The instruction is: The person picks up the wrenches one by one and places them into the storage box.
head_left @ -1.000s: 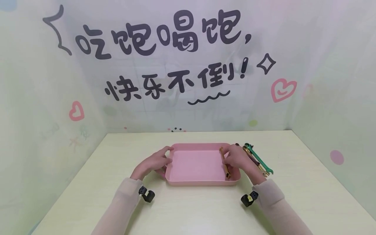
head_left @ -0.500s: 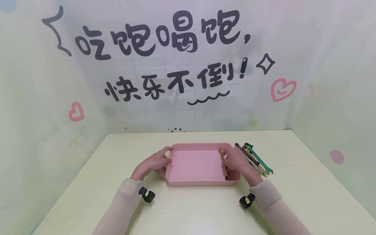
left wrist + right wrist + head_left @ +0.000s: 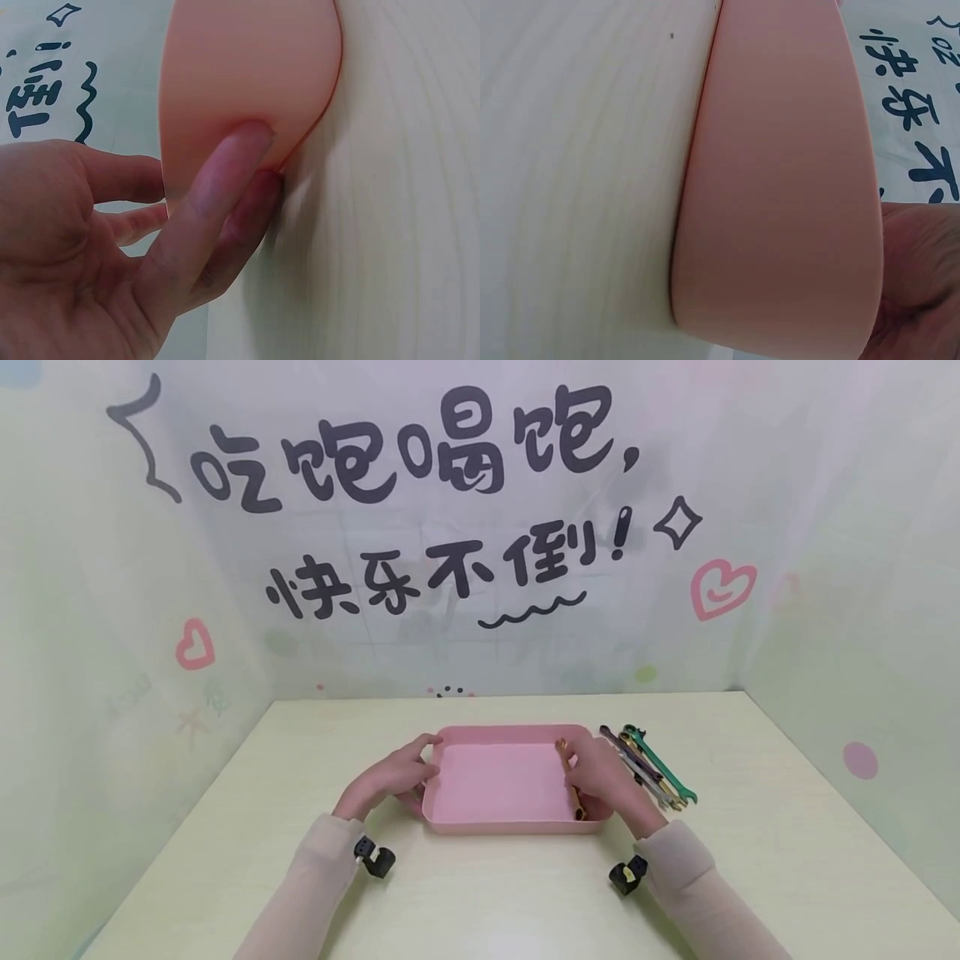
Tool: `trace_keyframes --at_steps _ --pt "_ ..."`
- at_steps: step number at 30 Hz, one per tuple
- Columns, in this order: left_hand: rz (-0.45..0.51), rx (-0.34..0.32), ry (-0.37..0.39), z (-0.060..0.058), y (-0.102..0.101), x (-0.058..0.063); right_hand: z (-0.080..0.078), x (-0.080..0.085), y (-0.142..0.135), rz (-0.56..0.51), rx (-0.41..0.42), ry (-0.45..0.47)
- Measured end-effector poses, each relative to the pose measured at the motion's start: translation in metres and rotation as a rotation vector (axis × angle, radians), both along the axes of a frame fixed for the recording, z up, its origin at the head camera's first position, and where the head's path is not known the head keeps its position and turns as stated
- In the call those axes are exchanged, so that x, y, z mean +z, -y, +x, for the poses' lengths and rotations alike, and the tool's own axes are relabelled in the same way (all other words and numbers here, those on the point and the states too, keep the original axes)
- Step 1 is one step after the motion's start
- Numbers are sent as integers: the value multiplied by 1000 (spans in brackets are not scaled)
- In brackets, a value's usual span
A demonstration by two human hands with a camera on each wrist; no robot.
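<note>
A shallow pink tray (image 3: 495, 781) sits on the table. My left hand (image 3: 390, 777) holds its left end; in the left wrist view, the left hand's fingers (image 3: 229, 176) press the outer wall and reach over the rim. Inside the tray's right end, my right hand (image 3: 600, 768) pinches a gold wrench (image 3: 577, 806), which lies lengthwise from the back toward the front wall. Only its two ends show clearly. In the right wrist view the tray wall (image 3: 780, 180) hides the wrench and most of the right hand (image 3: 922, 277).
Right of the tray, several wrenches lie bunched on the table, among them a green wrench (image 3: 667, 768), a purple one (image 3: 637, 753) and silver and gold ones. A printed cloth (image 3: 450, 652) hangs behind the table and along both sides.
My right hand has shifted slightly left with the gold wrench, uncovering more of the wrenches on the table. The left hand and the tray stay in place.
</note>
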State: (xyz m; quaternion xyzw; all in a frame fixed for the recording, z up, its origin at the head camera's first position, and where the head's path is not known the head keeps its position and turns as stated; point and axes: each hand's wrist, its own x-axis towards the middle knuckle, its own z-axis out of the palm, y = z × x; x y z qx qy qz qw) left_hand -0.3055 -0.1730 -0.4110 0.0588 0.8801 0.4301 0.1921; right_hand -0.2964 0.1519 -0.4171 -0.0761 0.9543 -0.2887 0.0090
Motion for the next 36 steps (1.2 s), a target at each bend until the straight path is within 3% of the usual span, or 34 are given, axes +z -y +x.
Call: trace_keyframes --at_steps 10,17,25,36 --pt "-3 8 1 3 0 1 1 -3 4 55 -4 -1" --pt "-7 11 8 5 1 0 0 0 -1 -19 31 -7" --pt "5 5 2 4 1 1 -7 19 -28 -129 38 -13" --pt "-3 8 -5 1 0 -1 -12 35 -75 -117 43 -15"
